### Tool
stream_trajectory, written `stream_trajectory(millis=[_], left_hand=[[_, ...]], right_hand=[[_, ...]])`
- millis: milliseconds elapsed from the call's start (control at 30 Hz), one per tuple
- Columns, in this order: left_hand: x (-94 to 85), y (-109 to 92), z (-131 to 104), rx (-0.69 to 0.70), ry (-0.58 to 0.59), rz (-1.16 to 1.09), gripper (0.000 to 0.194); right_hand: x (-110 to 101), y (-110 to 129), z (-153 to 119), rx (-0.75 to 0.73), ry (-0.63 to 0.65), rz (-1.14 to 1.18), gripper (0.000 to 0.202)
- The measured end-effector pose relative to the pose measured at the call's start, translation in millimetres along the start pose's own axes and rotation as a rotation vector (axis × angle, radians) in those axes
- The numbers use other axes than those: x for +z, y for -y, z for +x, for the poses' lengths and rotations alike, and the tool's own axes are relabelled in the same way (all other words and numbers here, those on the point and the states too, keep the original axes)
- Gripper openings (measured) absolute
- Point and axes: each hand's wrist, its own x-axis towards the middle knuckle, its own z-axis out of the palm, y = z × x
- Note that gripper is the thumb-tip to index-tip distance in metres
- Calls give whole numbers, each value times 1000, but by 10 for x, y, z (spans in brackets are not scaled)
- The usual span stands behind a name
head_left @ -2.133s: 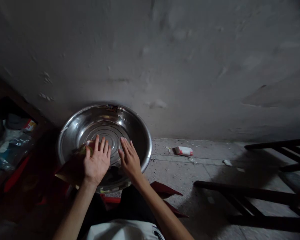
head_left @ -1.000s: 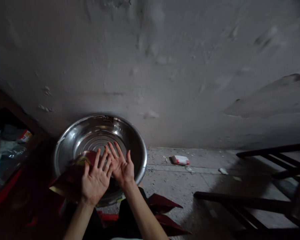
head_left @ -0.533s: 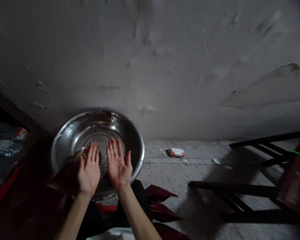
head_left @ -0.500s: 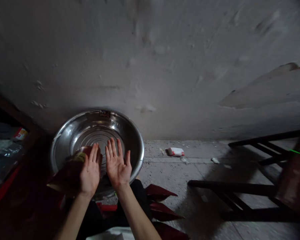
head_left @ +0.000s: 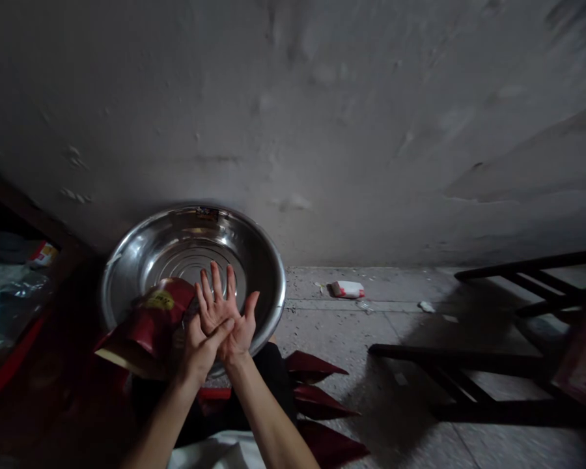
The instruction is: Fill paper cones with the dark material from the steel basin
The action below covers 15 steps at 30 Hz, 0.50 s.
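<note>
My right hand [head_left: 222,310] is open, palm up, with its fingers spread over the near part of a shiny steel basin [head_left: 276,280]. Across that palm lies the thumb of my left hand [head_left: 199,352], which grips the right hand from the side; its other fingers are mostly hidden behind. Left of both hands, a dark red bag [head_left: 151,322] with a yellow label rests over the basin's near-left rim, its pale-edged end pointing towards me. Neither hand holds the bag.
Three dark red pointed bag ends [head_left: 317,366] stick out beside my right leg. A white and red packet [head_left: 348,289] lies on the floor by the wall. Dark metal frames [head_left: 449,355] stand at right. Plastic-wrapped items [head_left: 14,299] sit at far left.
My left hand has turned from palm-up and moved right onto my right hand, its thumb now on the palm. More of the dark red bag shows. The view has shifted slightly.
</note>
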Motion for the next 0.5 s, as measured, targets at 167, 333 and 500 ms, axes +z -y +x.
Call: stream_trajectory(millis=[167,333,500], left_hand=[[150,-16,-23,137,-183,179,44],[196,-68,-9,85,-243,149,48],[154,-181,-14,46,-99,59,63]], right_hand=[[70,11,3,-12,-108,36,81],[127,7,-44,-46,-146,67,75],[107,28,0,-49,-91,27,77]])
